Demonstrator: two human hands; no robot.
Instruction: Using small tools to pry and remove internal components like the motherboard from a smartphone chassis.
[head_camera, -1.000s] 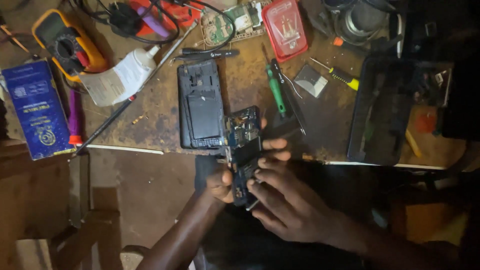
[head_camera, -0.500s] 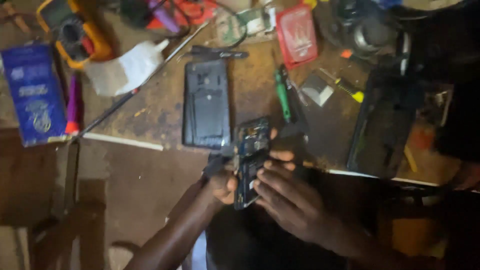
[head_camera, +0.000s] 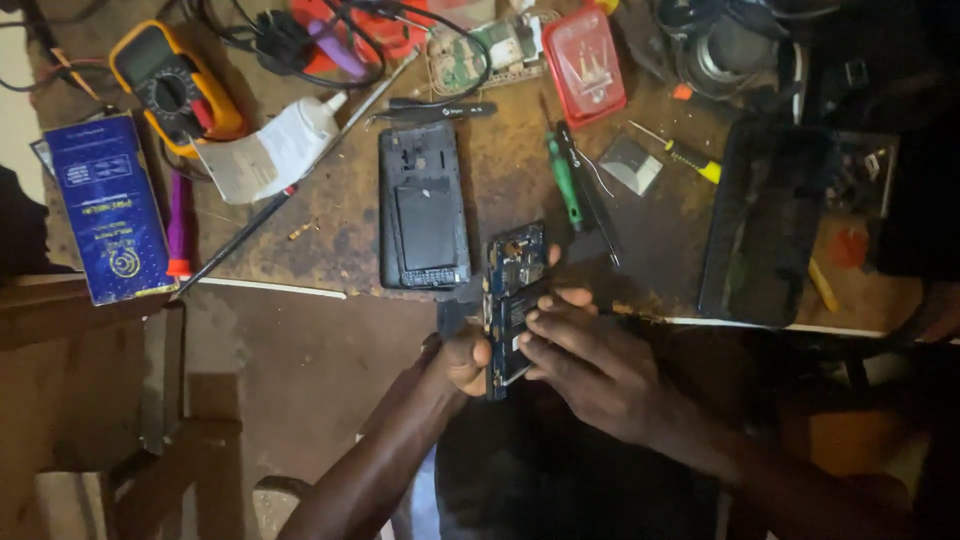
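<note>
Head view: I see my left hand (head_camera: 462, 362) clamped around the opened dark phone body with exposed circuit board (head_camera: 512, 300), just off the bench edge. My right hand (head_camera: 590, 365) pinches its near side; the step looks like part-seating, calling for fine fingertip pressure.

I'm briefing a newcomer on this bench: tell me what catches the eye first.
First, the opened phone with its circuit board bared, held at the bench's near edge between the left hand and right hand. Just beyond lies a black phone back shell. At the far left sit a yellow multimeter and a blue box.
</note>
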